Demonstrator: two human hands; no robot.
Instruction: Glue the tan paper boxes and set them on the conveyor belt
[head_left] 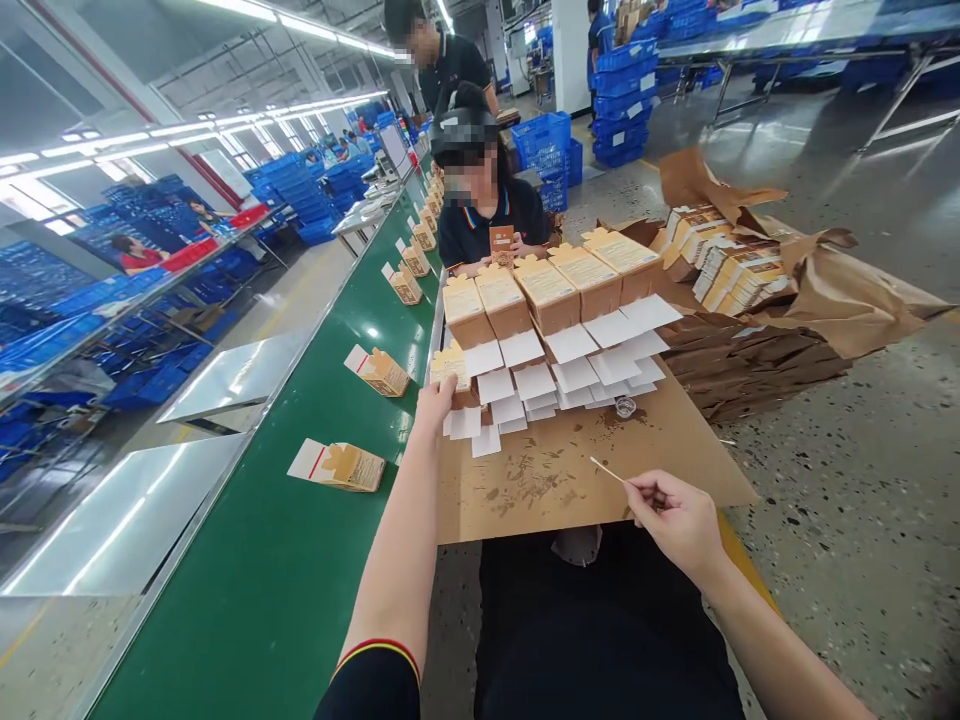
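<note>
My left hand [437, 402] reaches forward and grips a small carton [448, 362] at the left end of the stack. Several tan cartons [551, 290] lie piled in rows, their white end flaps [570, 343] pointing toward me. Over the near part of the brown cardboard sheet [480, 510], my right hand [671, 510] pinches a cotton swab [607, 468], its tip pointing left and away from me. A small clear round dish [625, 406] sits on the sheet beside the flaps. Dark wet-looking spots mark the cardboard.
On my left runs a green conveyor belt [247, 590] carrying spaced cartons [349, 467] with raised flaps. Across the stack sits a co-worker [491, 200] holding a carton; another person stands behind. Brown wrapping paper [750, 360] with bundled flat cartons [742, 265] lies at right.
</note>
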